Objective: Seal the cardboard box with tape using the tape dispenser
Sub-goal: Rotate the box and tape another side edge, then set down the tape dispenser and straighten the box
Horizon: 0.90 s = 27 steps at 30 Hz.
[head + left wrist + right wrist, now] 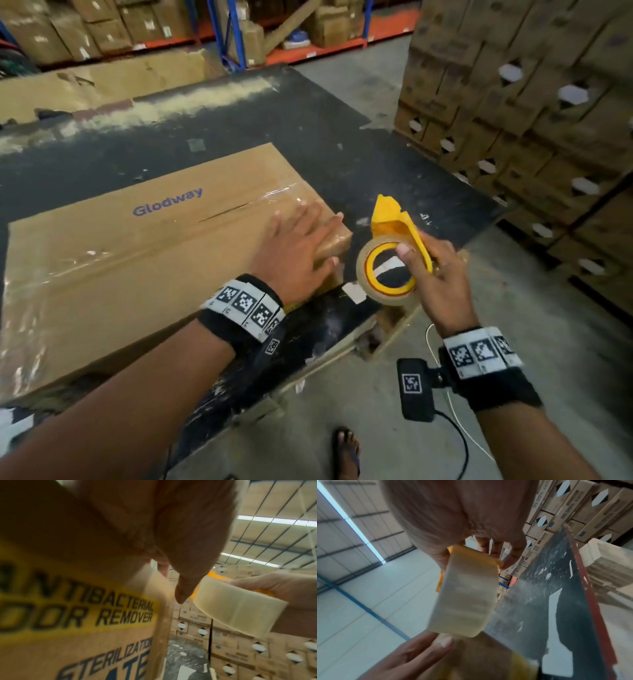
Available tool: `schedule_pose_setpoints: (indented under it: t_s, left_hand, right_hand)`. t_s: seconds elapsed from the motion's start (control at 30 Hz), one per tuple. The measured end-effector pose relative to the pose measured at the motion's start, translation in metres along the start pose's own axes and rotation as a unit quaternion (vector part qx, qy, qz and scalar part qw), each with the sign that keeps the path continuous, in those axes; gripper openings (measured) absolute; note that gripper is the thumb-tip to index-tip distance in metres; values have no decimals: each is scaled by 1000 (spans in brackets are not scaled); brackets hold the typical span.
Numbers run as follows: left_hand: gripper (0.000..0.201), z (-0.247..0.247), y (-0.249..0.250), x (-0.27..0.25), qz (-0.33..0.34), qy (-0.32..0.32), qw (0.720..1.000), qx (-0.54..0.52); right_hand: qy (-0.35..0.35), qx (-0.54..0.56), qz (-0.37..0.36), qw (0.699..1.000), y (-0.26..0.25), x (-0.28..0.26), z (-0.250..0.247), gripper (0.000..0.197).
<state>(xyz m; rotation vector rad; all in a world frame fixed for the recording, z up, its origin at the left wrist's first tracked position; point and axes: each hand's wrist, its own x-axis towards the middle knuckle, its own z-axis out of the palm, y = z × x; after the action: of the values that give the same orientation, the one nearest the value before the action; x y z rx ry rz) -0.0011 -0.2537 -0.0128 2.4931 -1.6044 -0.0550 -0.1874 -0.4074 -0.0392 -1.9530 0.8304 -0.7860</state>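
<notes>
Right hand (442, 274): fingers curled round the yellow tape dispenser (399, 226), thumb hooked through the core of its roll of clear tape (387, 274); held in the air just off the near right corner of the box, apart from it.
Left hand (298, 250): flat, fingers straight and spread, pressing on the top of the cardboard box (137, 253) at that same corner, over a shiny strip of tape along the centre seam.
Cardboard box: flat, brown, flaps closed, "Glodway" printed in blue on top; lies on a black, scuffed table (359, 144).
Both wrists: black bands with black-and-white square markers.
Surroundings: stacked brown cartons (534, 85) to the right; shelving with more cartons behind; a sandalled foot (346, 452) on the grey floor.
</notes>
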Motion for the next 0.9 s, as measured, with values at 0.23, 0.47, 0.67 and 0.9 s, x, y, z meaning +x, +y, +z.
schedule_pose_setpoints:
  t_s: [0.23,0.47,0.67,0.9]
  left_hand:
    - [67,12,2,5,-15,9,997,81]
    - [70,9,6,6,-35,4,997,75]
    - [74,4,9,7,-41,-8,998,48]
    - [62,-22,-11,-40,-126,129,975,-131]
  right_hand:
    - [-102,-89,-17,991,65,85,24,26]
    - [-177,-148,21,973,123,130,63,43]
    - [-185,-142,62,970,108,129,61,42]
    - [-89,-88,-53,991,43,114,49,40]
